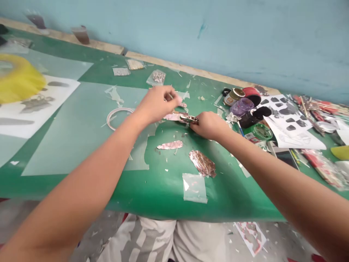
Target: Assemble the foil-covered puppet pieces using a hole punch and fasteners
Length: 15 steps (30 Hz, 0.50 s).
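Note:
Both my arms reach out over a green table (pixel 163 189). My left hand (pixel 156 103) is closed in a pinch on a thin stick-like tool just above a pinkish foil piece (pixel 174 116). My right hand (pixel 208 124) is closed, its fingers gripping the beaded end (pixel 189 118) of that same foil piece and pressing it to the table. The two hands are a few centimetres apart. Two more foil pieces lie nearer me: a slim pink one (pixel 170 145) and a wider crumpled one (pixel 203 163).
A small clear bag (pixel 194 187) lies near the front edge. Jars, lids and tape (pixel 245 105) crowd the right, with printed sheets (pixel 291 123), tools and a phone (pixel 283 154). A white ring (pixel 116 116), clear film sheets, bead bags (pixel 158 77) and a yellow object (pixel 19 78) sit left.

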### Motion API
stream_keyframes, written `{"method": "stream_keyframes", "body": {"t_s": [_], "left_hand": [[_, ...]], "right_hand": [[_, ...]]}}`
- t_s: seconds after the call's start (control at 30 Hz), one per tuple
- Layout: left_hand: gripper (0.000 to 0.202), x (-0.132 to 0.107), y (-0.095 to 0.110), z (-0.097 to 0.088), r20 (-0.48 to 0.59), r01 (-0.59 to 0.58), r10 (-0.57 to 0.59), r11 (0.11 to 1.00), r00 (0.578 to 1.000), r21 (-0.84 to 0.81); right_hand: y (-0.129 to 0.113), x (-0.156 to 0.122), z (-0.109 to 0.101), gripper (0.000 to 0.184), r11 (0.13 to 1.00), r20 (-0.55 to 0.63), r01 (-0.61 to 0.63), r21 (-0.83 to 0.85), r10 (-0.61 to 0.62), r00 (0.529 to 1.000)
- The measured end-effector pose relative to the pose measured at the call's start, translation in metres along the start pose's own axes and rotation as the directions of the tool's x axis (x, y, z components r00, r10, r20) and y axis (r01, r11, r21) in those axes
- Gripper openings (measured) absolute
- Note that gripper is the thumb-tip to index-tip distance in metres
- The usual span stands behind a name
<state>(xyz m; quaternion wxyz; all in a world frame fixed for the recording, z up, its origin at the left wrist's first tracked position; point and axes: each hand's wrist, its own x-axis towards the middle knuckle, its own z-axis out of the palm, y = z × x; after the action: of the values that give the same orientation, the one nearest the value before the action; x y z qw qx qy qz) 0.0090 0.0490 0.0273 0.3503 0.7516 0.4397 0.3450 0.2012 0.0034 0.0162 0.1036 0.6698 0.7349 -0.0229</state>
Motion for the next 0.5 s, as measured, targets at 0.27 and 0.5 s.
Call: {"method": "stream_keyframes", "body": {"t_s": [0.27, 0.5], "left_hand": [[0.025, -0.006, 0.002, -0.003, 0.243, 0.107, -0.152, 0.976, 0.958, 0.188], [0.027, -0.007, 0.000, 0.002, 0.237, 0.056, -0.115, 0.969, 0.965, 0.241]], "right_hand": [[0.005, 0.001, -0.010, 0.032, 0.997, -0.162, -0.067, -0.025, 0.062, 0.985], [0.002, -0.003, 0.001, 0.024, 0.999, -0.212, 0.042, 0.018, -0.037, 0.977]]}}
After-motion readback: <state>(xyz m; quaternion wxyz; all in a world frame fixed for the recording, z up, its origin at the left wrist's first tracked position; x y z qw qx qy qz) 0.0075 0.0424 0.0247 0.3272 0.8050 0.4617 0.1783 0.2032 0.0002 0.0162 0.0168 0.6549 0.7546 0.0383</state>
